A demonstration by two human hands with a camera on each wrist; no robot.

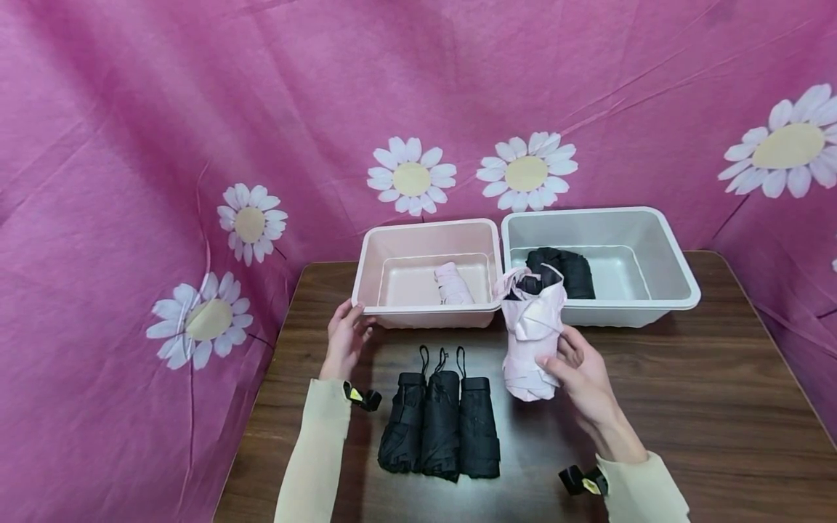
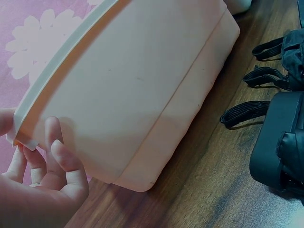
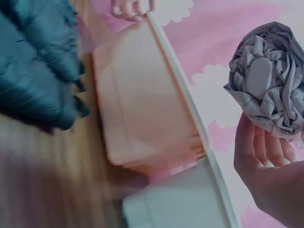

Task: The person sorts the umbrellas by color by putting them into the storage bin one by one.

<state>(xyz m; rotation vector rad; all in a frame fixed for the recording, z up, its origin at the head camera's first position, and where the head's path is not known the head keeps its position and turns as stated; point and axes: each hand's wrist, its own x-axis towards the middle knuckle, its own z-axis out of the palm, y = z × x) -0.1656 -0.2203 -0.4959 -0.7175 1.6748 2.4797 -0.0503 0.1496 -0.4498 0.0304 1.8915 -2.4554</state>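
Note:
My right hand (image 1: 588, 381) grips a pink folded umbrella (image 1: 532, 345), held upright in front of the place where two bins meet. Its flat end and bunched fabric (image 3: 270, 85) face the right wrist camera. At the front left corner of the pink bin (image 1: 425, 318), my left hand (image 1: 344, 340) grips the rim, with the thumb on the edge and the fingers beneath it in the left wrist view. Inside that bin lies another pink umbrella (image 1: 453, 285). A black folded umbrella (image 1: 577, 276) is in the pale grey bin (image 1: 634, 314), partly hidden behind the held one.
Three black folded umbrellas (image 1: 442, 421) lie side by side on the wooden table (image 1: 693, 392), wrist loops toward the bins. Behind the bins hangs a pink cloth (image 1: 340, 109) with printed daisies. Each wrist carries a small black camera.

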